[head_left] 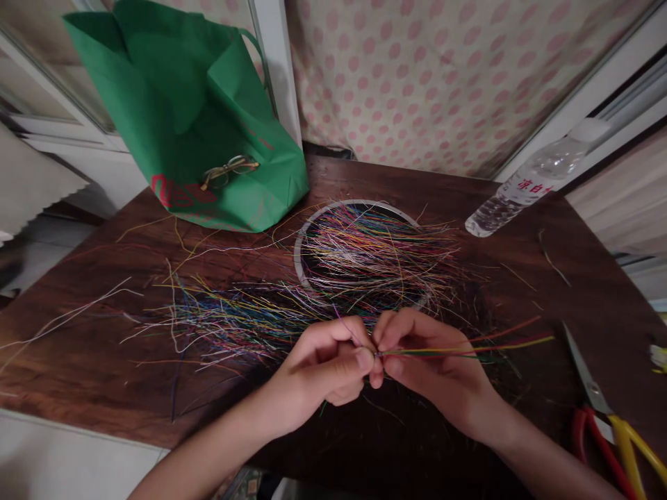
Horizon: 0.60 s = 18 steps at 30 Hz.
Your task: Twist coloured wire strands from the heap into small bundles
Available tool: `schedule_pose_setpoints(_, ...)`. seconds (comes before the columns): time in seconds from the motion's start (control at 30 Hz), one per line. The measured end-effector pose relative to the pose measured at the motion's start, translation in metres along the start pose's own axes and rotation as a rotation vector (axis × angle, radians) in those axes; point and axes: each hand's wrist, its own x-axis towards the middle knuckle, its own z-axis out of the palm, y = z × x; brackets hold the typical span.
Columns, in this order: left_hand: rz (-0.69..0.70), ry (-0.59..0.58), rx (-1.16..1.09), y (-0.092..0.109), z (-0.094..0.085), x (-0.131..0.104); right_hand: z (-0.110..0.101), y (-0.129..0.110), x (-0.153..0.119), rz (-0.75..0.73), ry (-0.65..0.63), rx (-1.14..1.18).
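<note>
Dark table (86, 357) bears bag (192, 118), bottle (536, 180), scissors (594, 392) around fingers (341, 370) pinching wires (511, 344).

Small bundle of thin wires (442, 351): orange, red, yellow, green. Held roughly level above the worktop (78, 382), free ends fanning slightly toward its right edge. Gathered tight at left end; knot or twist, cannot tell. One purple strand (342, 321) angles toward the far left corner.
</note>
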Motion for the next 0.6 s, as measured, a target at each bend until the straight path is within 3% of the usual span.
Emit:
schedule_pose_setpoints(0.23, 0.085, -0.028, 0.070, -0.005, 0.000, -0.002, 0.004, -0.001, 0.001, -0.031, 0.085, -0.013)
schedule_pose_setpoints(0.4, 0.156, 0.082, 0.466, 0.000, 0.005, -0.006, 0.007, 0.000, -0.001, -0.074, 0.134, -0.088)
schedule_pose_setpoints(0.6, 0.327, 0.108, 0.937, 0.000, 0.012, -0.012, 0.017, 0.006, -0.005, -0.129, 0.235, -0.145)
